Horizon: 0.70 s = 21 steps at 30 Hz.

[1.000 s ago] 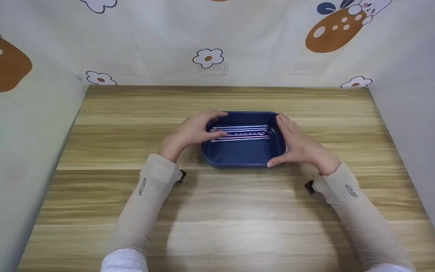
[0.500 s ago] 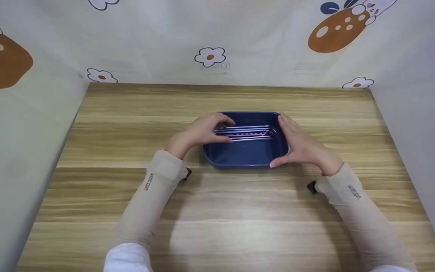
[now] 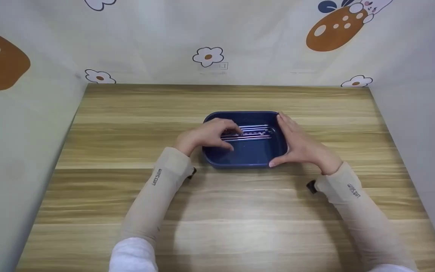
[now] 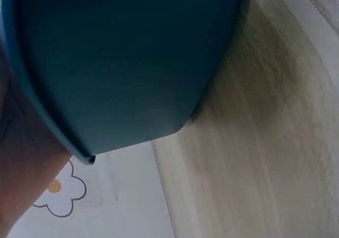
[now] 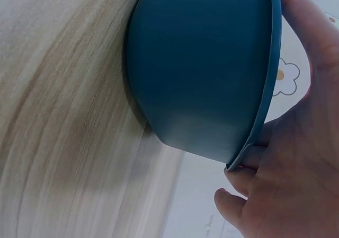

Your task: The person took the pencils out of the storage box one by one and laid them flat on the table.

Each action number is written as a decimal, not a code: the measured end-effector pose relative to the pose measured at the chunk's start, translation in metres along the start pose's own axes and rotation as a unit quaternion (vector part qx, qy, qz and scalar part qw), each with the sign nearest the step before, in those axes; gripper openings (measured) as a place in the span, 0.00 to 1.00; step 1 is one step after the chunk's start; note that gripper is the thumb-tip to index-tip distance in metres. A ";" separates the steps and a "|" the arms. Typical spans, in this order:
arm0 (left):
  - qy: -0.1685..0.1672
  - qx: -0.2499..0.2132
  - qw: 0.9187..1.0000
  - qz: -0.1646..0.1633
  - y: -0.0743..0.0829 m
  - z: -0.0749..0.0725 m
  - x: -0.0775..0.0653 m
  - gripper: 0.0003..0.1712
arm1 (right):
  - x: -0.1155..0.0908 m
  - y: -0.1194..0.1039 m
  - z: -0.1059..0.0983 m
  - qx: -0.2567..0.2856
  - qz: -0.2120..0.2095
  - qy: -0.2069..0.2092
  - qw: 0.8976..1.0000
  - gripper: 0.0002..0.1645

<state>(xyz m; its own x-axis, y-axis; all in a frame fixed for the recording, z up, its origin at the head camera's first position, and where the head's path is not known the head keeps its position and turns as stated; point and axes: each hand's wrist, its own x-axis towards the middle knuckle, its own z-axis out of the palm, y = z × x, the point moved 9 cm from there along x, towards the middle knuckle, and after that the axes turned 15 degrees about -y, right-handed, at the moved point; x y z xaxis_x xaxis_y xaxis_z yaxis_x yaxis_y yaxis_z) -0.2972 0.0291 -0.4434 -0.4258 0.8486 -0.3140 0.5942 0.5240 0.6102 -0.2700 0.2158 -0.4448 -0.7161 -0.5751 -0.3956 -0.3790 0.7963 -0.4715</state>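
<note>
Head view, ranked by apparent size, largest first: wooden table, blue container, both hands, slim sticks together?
1. Wooden table
2. Blue container
3. Left hand and right hand: too alike to rank
4. Slim sticks

Left hand (image 3: 213,133): fingers (image 3: 233,124) bent, thumb (image 3: 224,144) apart; right hand (image 3: 301,146): thumb spread wide; forearms (image 3: 147,204) angled inward.

rods (image 3: 253,133) in tub (image 3: 246,154), apparently toward far side; tub on table (image 3: 255,223).
</note>
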 end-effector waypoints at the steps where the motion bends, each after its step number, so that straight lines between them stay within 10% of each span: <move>1: -0.003 0.002 1.000 0.001 0.000 0.001 0.002 0.31 | 0.000 0.000 0.000 -0.001 -0.001 0.000 1.000 0.87; 21: -0.039 0.024 0.999 -0.003 -0.007 0.015 0.035 0.27 | 0.000 0.000 -0.001 0.000 -0.002 0.002 1.000 0.87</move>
<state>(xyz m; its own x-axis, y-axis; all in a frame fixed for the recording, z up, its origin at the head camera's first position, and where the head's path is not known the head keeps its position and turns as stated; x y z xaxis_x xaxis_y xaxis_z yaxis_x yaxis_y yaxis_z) -0.3056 0.0559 -0.4695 -0.3765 0.8474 -0.3743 0.6239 0.5306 0.5737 -0.2702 0.2164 -0.4442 -0.7168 -0.5771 -0.3913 -0.3811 0.7942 -0.4732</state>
